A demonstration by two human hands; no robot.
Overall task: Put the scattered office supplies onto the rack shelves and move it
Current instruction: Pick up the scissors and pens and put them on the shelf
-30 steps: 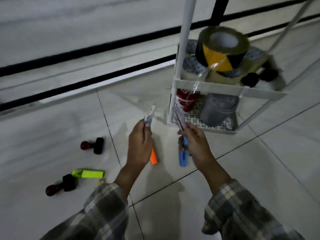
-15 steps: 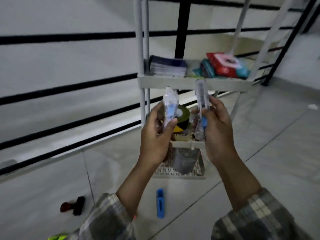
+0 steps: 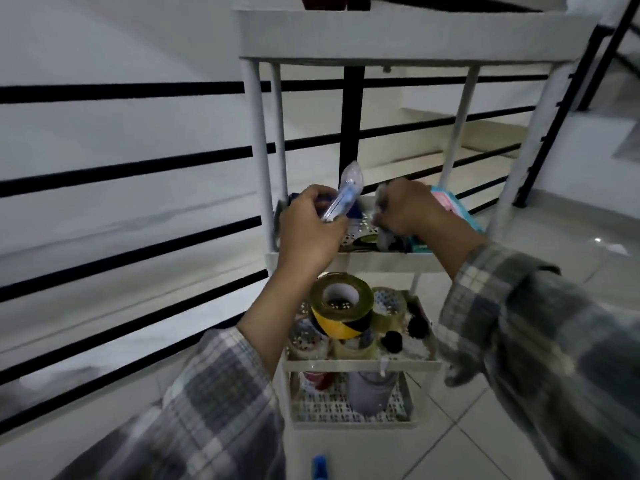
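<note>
The white rack [image 3: 417, 34] stands in front of me with several shelves. My left hand [image 3: 310, 230] is shut on a clear plastic packet with a blue pen inside [image 3: 341, 194], held over the left side of the second shelf [image 3: 363, 259]. My right hand [image 3: 407, 207] reaches into the same shelf with its fingers closed on a second clear packet [image 3: 384, 237], mostly hidden by the hand. A pink and teal pack [image 3: 450, 206] lies on that shelf at the right. Below, a yellow-black tape roll [image 3: 341, 308] sits among clear tape rolls.
Black horizontal railing bars [image 3: 121, 171] run behind the rack on the left. The bottom shelf holds a grey cup [image 3: 369, 391] and a red item [image 3: 317, 379]. A blue object [image 3: 320, 467] lies on the tiled floor below the rack. Stairs rise at the far right.
Both hands have risen from the floor with the packets and moved forward over the second shelf. The view has tilted up, so the floor items at the left have left the frame.
</note>
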